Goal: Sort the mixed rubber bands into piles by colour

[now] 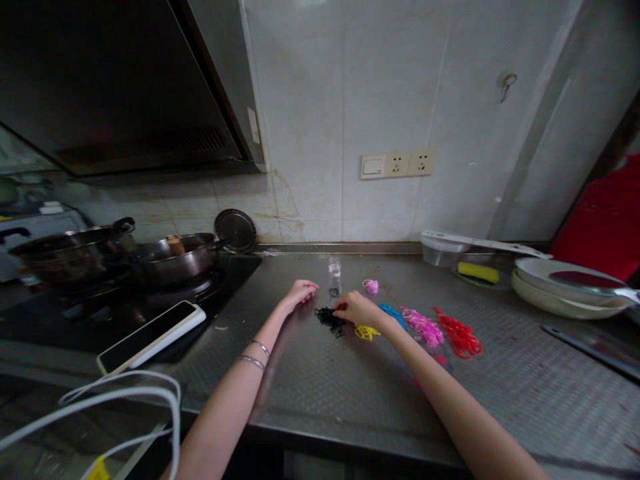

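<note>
My right hand point(356, 308) is closed in a pinch over a heap of small black loops point(330, 319) on the steel counter point(350, 387). My left hand point(300, 292) rests on the counter a little to the left, its fingers curled loosely, nothing visible in it. Beside the black heap lie heaps of yellow point(367, 331), blue point(393, 313), pink point(423, 327) and red loops point(459, 337). A small clear bottle point(335, 277) stands just behind the hands, with a pink lid-like piece point(371, 285) to its right.
Left is a black hob with two pans point(173, 260) and a phone point(150, 335) lying on its edge. White cables point(125, 400) hang at the front left. Plates point(565, 290), a clear container point(443, 248) and a yellow sponge point(478, 271) stand at the back right.
</note>
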`<action>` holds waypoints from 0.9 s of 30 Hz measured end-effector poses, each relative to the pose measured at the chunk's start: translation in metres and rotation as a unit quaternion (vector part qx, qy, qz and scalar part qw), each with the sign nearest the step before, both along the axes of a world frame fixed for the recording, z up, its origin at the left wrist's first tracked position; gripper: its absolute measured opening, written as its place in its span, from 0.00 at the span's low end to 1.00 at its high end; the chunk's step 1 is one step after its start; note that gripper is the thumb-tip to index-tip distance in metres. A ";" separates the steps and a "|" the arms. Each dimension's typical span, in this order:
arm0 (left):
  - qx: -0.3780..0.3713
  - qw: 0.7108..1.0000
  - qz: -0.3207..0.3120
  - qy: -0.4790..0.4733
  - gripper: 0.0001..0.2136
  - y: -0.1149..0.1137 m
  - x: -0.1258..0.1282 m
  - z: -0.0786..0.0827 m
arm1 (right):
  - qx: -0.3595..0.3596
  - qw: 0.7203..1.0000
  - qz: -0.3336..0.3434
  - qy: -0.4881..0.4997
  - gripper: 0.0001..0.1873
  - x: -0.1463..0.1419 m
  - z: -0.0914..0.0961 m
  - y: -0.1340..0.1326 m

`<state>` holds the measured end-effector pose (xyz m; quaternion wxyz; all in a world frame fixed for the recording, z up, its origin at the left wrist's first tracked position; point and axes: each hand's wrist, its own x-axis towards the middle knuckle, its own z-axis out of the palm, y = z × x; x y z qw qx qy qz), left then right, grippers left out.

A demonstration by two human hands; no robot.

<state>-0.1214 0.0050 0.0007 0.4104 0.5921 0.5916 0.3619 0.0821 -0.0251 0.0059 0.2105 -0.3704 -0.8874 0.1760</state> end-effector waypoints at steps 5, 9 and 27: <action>0.012 1.000 -0.003 -0.008 0.10 0.000 -0.001 -0.002 | -0.005 0.999 0.003 0.048 0.08 0.001 0.001 0.001; 0.020 1.000 -0.011 -0.009 0.11 0.003 -0.003 -0.006 | 0.000 0.998 0.002 0.066 0.08 0.002 0.002 0.001; 0.013 1.000 -0.006 0.006 0.11 0.007 -0.003 -0.010 | 0.059 0.986 -0.054 0.144 0.12 0.014 0.046 0.009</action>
